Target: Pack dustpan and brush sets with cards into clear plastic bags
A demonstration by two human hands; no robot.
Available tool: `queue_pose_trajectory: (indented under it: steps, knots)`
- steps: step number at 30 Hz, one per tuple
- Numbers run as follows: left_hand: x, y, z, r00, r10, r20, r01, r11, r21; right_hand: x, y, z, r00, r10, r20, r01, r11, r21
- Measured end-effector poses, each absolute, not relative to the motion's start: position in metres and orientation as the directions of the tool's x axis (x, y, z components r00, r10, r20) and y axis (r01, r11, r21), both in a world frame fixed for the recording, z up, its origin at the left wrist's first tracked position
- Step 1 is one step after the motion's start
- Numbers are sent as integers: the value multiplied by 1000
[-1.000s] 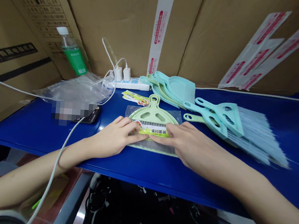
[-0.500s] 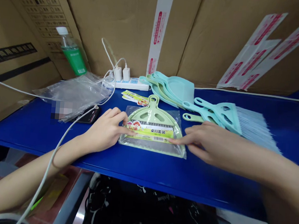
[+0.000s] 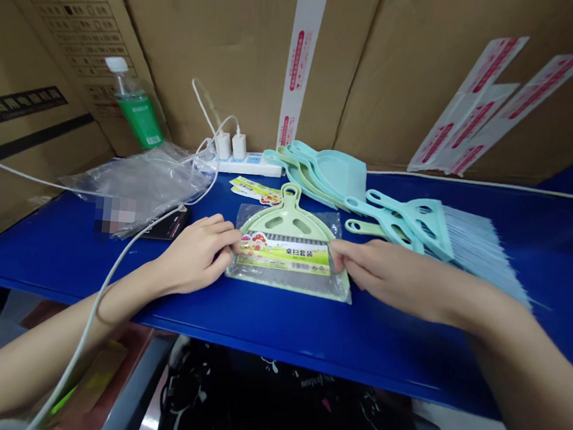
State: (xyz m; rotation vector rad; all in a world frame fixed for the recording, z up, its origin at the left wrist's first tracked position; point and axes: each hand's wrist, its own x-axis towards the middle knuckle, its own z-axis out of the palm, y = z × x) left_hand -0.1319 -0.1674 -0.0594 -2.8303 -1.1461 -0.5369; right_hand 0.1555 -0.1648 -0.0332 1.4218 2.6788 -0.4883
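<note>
On the blue table [image 3: 277, 321] we note the bagged green dustpan set [image 3: 290, 252] lying flat, near the front edge. Our left hand [image 3: 195, 257] pinches its left edge; our right hand [image 3: 386, 277] pinches its right edge.

We cannot read a pixelated patch [image 3: 114, 213] beside the plastic bags [image 3: 142, 179]; it also masks part of the dark card [image 3: 168, 223]. The brushes' [image 3: 418, 228] bristles blur toward the right and pass behind our right forearm [image 3: 505, 348]. Both forearms run off the frame's bottom. The white cable [image 3: 111, 273] leaves at the lower left. The label's [image 3: 285, 255] small print is illegible.
</note>
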Motion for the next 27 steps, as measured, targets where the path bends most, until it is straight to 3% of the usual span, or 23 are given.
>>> queue_pose_trajectory:
  steps: [7, 13, 27]
  knots:
    - [-126, -165, -63, 543, 808, 227, 765, -588, 262, 144, -167, -42, -518, 835, -188, 854, 491, -170]
    - [-129, -164, -67, 501, 846, 182, 709, -522, 475, 142, -165, -44, -491, 843, -221, 858, 423, -292]
    - [-131, -166, -64, 582, 792, 186, 613, -577, 539, 149, -165, -44, -618, 769, -164, 747, 509, -428]
